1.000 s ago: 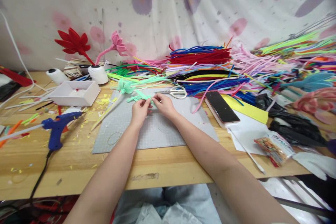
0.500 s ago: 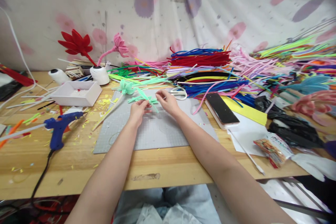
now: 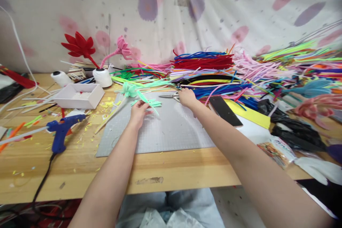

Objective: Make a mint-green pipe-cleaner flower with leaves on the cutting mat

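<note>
My left hand (image 3: 138,113) pinches a mint-green pipe cleaner piece (image 3: 143,97), which looks like a narrow petal with loose ends pointing right. Short mint-green pipe cleaner lengths (image 3: 155,103) lie on the mat right behind its fingers. At the mat's back edge my right hand (image 3: 187,97) is closed over the handles of the scissors (image 3: 171,96), whose blades point left. Its fingertips are partly hidden. A mint-green pipe cleaner flower (image 3: 129,89) on a pale stem rests at the mat's left back corner.
The grey cutting mat (image 3: 171,133) lies on a wooden table. To the left are a blue glue gun (image 3: 59,131) and a white box (image 3: 92,99). Heaped pipe cleaners (image 3: 204,62) line the back. A phone (image 3: 226,111) and a snack packet (image 3: 276,151) are on the right.
My right hand has moved right and back, away from the green piece and onto the scissors. The scissors' blades now show to its left. My left hand keeps the green piece nearly in place.
</note>
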### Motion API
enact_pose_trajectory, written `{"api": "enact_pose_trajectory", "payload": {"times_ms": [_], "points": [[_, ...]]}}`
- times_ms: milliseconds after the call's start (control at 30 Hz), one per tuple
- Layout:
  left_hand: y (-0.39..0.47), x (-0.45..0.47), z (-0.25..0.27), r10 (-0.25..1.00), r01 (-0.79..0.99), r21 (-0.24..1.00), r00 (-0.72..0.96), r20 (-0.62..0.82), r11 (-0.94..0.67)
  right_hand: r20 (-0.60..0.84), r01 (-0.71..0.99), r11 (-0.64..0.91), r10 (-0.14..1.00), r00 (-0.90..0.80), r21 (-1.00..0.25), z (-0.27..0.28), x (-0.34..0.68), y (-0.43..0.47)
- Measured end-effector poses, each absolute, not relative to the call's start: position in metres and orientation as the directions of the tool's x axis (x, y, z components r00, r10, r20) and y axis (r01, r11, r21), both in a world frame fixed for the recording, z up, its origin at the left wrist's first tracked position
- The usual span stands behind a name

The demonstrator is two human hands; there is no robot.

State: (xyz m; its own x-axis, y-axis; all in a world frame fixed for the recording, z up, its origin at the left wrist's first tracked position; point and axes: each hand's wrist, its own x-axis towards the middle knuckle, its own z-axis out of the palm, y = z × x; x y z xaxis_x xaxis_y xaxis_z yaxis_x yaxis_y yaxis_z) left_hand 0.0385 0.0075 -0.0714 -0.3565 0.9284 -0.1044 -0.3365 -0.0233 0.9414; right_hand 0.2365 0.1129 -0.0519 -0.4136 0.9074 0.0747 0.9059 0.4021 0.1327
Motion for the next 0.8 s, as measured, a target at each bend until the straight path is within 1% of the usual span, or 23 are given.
{"api": "enact_pose_trajectory", "payload": {"times_ms": [133,200,267,333,367,433,500,533,567,667,800], "points": [[0.008,0.037,-0.071,0.925,-0.349,0.937,-0.361,-0.114,-0.020,0.108,0.882,0.433,0.883,-0.457,0.189,-0.047,0.237,0.113],[0.008,0.036,-0.071,0.927,-0.355,0.935,-0.356,-0.118,-0.017,0.126,0.882,0.432,0.880,-0.458,0.187,-0.041,0.239,0.111],[0.008,0.035,-0.071,0.928,-0.358,0.934,-0.354,-0.119,-0.016,0.146,0.885,0.437,0.876,-0.459,0.160,-0.034,0.242,0.107],[0.008,0.033,-0.071,0.927,-0.352,0.936,-0.357,-0.114,-0.020,0.158,0.891,0.444,0.877,-0.453,0.091,-0.028,0.244,0.102],[0.008,0.032,-0.071,0.928,-0.347,0.937,-0.356,-0.109,-0.023,0.156,0.895,0.444,0.883,-0.443,0.035,-0.026,0.244,0.100],[0.008,0.030,-0.071,0.934,-0.334,0.942,-0.344,-0.096,-0.026,0.149,0.889,0.443,0.893,-0.425,-0.116,-0.024,0.245,0.094],[0.007,0.028,-0.070,0.944,-0.325,0.945,-0.321,-0.079,-0.031,0.169,0.846,0.465,0.885,-0.435,-0.260,-0.028,0.243,0.086],[0.006,0.028,-0.070,0.950,-0.322,0.946,-0.305,-0.068,-0.035,0.195,0.815,0.489,0.872,-0.449,-0.310,-0.032,0.242,0.082],[0.006,0.028,-0.070,0.956,-0.318,0.947,-0.287,-0.058,-0.038,0.231,0.785,0.521,0.853,-0.468,-0.335,-0.037,0.239,0.077],[0.005,0.028,-0.069,0.972,-0.307,0.951,-0.231,-0.048,-0.026,0.339,0.727,0.605,0.792,-0.508,-0.323,-0.053,0.231,0.064],[0.004,0.029,-0.070,0.985,-0.289,0.957,-0.166,-0.057,0.007,0.415,0.661,0.711,0.691,-0.592,-0.241,-0.066,0.222,0.055]]}}
